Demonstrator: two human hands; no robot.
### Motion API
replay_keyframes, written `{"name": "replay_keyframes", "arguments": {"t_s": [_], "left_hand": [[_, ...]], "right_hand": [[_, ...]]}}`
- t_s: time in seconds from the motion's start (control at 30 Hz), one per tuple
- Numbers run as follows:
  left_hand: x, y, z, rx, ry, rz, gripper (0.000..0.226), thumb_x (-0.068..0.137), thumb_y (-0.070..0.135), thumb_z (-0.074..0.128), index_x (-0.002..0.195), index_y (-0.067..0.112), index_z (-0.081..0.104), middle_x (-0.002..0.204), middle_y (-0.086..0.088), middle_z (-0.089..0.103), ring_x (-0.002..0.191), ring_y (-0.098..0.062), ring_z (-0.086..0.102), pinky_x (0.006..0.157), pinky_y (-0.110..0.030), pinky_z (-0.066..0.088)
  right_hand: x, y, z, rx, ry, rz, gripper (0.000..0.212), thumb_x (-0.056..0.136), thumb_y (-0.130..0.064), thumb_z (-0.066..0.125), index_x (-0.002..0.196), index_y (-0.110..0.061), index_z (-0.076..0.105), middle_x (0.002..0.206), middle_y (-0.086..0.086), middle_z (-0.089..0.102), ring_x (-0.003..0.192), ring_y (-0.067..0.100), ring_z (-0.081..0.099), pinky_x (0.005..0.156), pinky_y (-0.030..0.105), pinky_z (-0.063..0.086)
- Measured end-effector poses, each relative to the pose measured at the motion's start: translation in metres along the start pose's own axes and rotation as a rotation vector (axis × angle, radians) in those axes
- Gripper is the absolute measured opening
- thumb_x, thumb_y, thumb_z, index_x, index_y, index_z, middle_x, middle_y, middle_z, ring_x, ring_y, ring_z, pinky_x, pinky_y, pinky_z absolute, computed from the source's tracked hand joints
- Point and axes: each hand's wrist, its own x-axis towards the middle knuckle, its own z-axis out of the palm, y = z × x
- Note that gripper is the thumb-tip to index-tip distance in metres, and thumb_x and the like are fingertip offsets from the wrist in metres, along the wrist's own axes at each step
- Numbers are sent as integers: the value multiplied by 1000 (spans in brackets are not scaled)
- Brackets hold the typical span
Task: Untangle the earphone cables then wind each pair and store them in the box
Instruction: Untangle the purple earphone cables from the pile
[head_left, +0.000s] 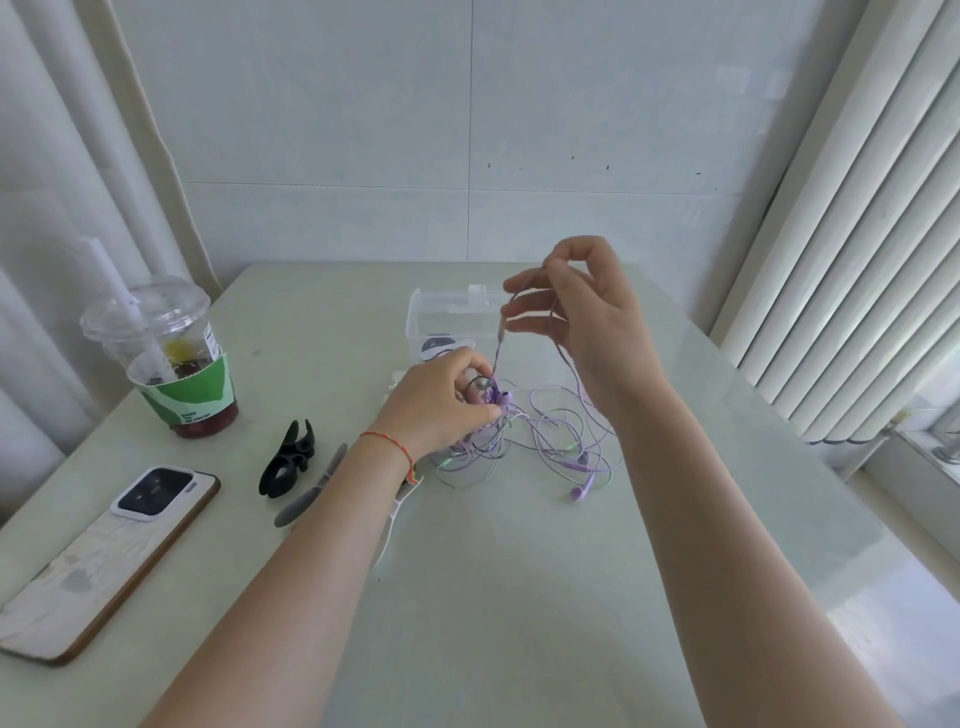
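a pale glossy tabletop (493, 597) meets a white tiled wall, with vertical blinds (857, 234) at 3 o'clock. at 9 o'clock, a drink cup (179, 364) with a green sleeve reads "dare to be fresh". the left hand (441, 400) pinches the tangled earphone cables (545, 441) in front of the clear box (441, 317), while the right hand (582, 317) pinches a raised purple strand.

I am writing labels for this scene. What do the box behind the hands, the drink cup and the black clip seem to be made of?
The box looks like clear, glossy hard plastic: the table shows through its walls. The drink cup also seems clear plastic, with a domed lid and a green and white sleeve, probably paper. The black clip appears to be matte plastic, but this is less sure.
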Motion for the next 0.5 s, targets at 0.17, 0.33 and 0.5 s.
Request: {"name": "replay_keyframes", "arguments": {"t_s": [0.17, 0.33, 0.5], "left_hand": [[-4, -1, -15, 334, 92, -108, 59, 61, 63, 79, 103, 31, 52, 67, 19, 43, 70, -13, 48, 71, -30, 35], [-5, -6, -22, 437, -9, -249, 95, 51, 87, 64, 124, 29, 46, 99, 10, 58, 102, -20, 59, 91, -37, 43], [-2, -5, -29, 2, 18, -103, 36, 65, 52, 83, 88, 27, 71, 54, 11, 43, 53, -6, 42, 54, -26, 30]], "right_hand": [[3, 1, -8, -68, 269, -61, 11, 97, -8, 45, 91, -15, 50, 62, 1, 56, 50, 16, 44, 50, 30, 36], [6, 3, -15, -96, 454, -96, 9, 95, -9, 44, 93, -15, 50, 63, 4, 54, 51, 14, 43, 48, 22, 36], [13, 25, -32, -531, 426, 50, 16, 90, -12, 44, 93, -19, 57, 71, 4, 57, 58, 16, 47, 53, 26, 37]]}}
